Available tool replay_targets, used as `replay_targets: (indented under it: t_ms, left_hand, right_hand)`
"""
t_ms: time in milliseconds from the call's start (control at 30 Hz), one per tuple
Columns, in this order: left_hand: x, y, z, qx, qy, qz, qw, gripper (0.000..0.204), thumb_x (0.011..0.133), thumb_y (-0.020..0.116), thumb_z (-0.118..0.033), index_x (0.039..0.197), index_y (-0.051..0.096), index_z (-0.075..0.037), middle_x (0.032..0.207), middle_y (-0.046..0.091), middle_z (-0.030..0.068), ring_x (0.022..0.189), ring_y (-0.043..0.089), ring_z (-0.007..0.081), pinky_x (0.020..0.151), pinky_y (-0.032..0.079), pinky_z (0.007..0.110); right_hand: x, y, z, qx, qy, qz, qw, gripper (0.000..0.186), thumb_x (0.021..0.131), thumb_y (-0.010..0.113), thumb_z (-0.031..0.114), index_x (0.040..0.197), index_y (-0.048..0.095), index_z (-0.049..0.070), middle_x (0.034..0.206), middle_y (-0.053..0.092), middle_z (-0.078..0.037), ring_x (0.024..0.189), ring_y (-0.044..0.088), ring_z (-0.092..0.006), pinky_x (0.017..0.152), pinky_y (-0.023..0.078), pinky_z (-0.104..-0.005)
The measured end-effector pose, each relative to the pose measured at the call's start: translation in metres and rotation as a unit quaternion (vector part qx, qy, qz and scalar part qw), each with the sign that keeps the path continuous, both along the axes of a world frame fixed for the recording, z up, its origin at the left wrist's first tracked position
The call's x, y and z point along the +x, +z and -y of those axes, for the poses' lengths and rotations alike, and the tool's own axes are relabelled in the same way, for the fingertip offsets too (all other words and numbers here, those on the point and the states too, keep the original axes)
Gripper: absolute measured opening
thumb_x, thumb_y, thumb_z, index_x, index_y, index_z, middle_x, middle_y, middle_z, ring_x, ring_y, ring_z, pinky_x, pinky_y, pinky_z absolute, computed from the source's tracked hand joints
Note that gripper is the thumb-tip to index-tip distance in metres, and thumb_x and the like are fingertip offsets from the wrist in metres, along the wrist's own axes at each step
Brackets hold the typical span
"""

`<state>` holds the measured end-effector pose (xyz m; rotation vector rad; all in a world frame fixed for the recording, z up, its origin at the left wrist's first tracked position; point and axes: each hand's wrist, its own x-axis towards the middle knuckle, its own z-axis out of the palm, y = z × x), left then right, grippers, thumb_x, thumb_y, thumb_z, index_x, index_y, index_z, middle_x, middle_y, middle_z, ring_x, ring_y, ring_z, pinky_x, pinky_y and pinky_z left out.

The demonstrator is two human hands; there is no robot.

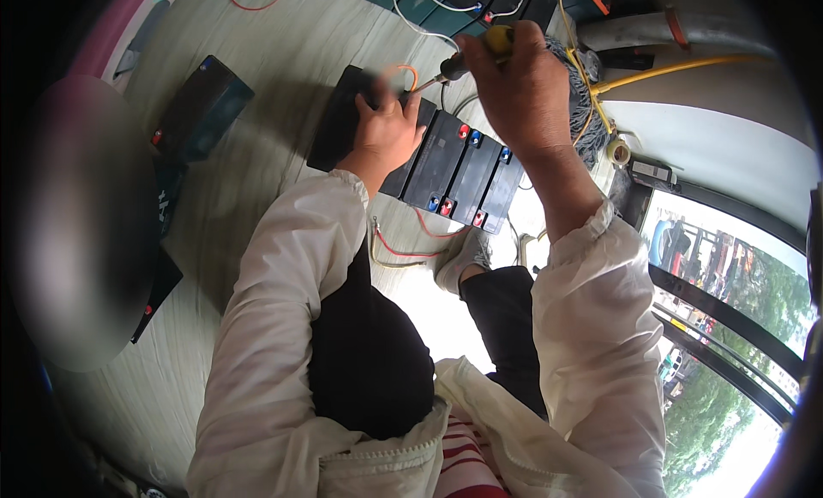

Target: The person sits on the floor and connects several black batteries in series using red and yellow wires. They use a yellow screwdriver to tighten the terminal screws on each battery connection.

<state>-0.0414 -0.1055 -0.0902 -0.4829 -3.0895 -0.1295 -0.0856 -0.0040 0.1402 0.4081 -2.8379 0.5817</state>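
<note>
Here the left hand (387,129) lies palm-down on the top of a row of black batteries (446,168) that stand side by side on the floor (257,78); its fingers are spread flat and pinch nothing, with fingertips near an orange wire loop (405,72). The right hand (514,82) is raised just above the far end of the row, its grip wrapped tight around the yellow-and-black handle of a screwdriver (467,59), whose shaft slants down to the left toward the orange wire loop. Both forearms, in white sleeves, enter from the lower edge.

The batteries carry small red and blue terminal caps along their top edges. A separate dark battery (201,108) with a teal side lies well apart to the left, showing one red and one blue spot. Red wires (403,251) trail on the floor near the row. A yellow cable (677,68) runs at upper right, beside a roll of tape (617,152).
</note>
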Motion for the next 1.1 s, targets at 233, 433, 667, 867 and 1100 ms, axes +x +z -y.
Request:
replay_targets:
  t_ms: [233,433,667,867,1100]
  left_hand:
    - [0.003,-0.002,0.009,-0.002,0.004,-0.019,1.0,0.071,0.091,0.061,-0.054,0.149,0.048,-0.015,0.143,0.049,0.0258,0.144,0.027,0.0459,0.093,0.044,0.071]
    - [0.003,-0.001,0.001,-0.01,-0.009,-0.017,1.0,0.069,0.093,0.058,-0.054,0.149,0.049,-0.014,0.131,0.059,0.0273,0.14,0.029,0.0502,0.095,0.039,0.075]
    - [0.004,0.002,0.009,0.02,-0.001,-0.02,1.0,0.071,0.092,0.061,-0.052,0.15,0.048,-0.014,0.135,0.057,0.0258,0.144,0.026,0.0466,0.099,0.039,0.073]
    - [0.002,0.001,0.025,0.145,-0.047,-0.129,0.98,0.063,0.089,0.068,-0.042,0.144,0.054,-0.017,0.101,0.066,0.0158,0.126,0.046,0.0396,0.099,0.043,0.067]
    - [0.012,-0.009,0.053,0.241,-0.037,-0.11,0.964,0.075,0.078,0.08,-0.043,0.141,0.052,-0.014,0.122,0.059,0.0148,0.129,0.045,0.0394,0.107,0.035,0.066]
  right_hand:
    - [0.0,0.026,0.003,0.011,0.109,0.204,0.973,0.04,0.094,0.073,0.026,0.127,0.054,0.013,0.105,0.073,-0.012,0.099,0.073,-0.0312,0.084,0.057,-0.0378]
    - [0.012,-0.01,0.011,-0.073,0.022,0.035,0.996,0.046,0.087,0.078,0.033,0.11,0.05,0.005,0.088,0.072,-0.019,0.081,0.07,-0.0423,0.069,0.056,-0.0466]
    - [0.005,0.007,0.012,-0.032,0.056,0.08,0.995,0.043,0.085,0.08,0.031,0.105,0.056,0.003,0.085,0.072,-0.018,0.075,0.07,-0.0409,0.067,0.056,-0.0435]
    - [-0.025,-0.009,-0.005,-0.289,0.156,0.195,0.924,0.018,0.085,0.076,0.016,0.084,0.067,0.0,0.073,0.067,-0.006,0.062,0.064,-0.0182,0.063,0.053,-0.0293]
    - [-0.018,-0.039,0.009,-0.494,0.051,0.216,0.841,0.018,0.088,0.08,0.016,0.088,0.068,0.004,0.076,0.068,-0.003,0.068,0.066,-0.0102,0.063,0.053,-0.0251]
